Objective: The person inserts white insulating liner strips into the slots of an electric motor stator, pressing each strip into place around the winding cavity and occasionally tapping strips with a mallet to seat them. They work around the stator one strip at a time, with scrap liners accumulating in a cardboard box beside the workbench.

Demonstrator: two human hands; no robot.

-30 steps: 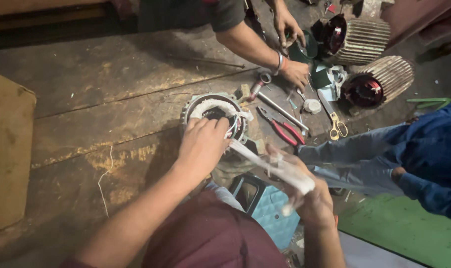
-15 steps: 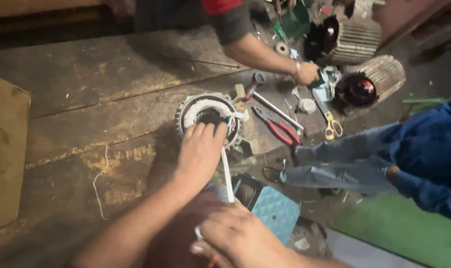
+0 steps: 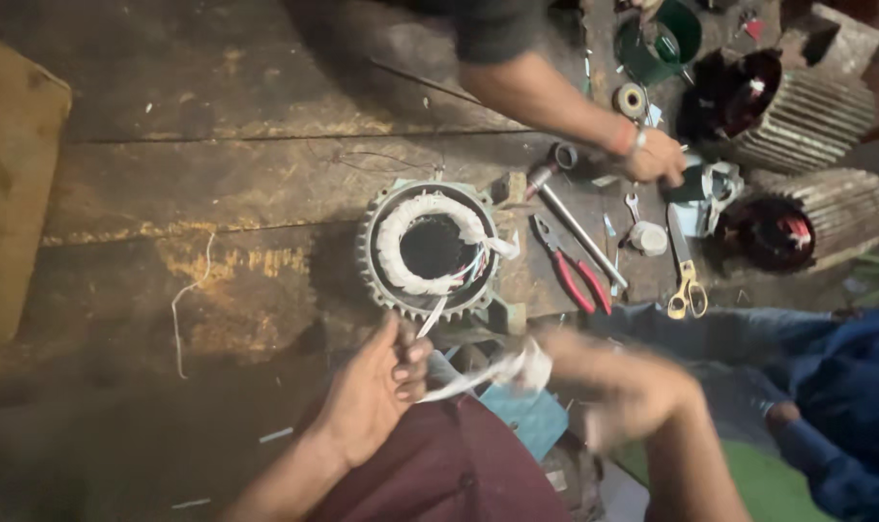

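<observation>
Just below the motor (image 3: 430,246), the left hand (image 3: 372,391) pinches a white strip (image 3: 478,375). Its other end sits in the blurred right hand (image 3: 618,387); that grip I cannot tell.

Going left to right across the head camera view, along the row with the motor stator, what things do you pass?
Motor stator → red-handled pliers → small white cap → yellow-handled scissors → ribbed motor housing.
</observation>
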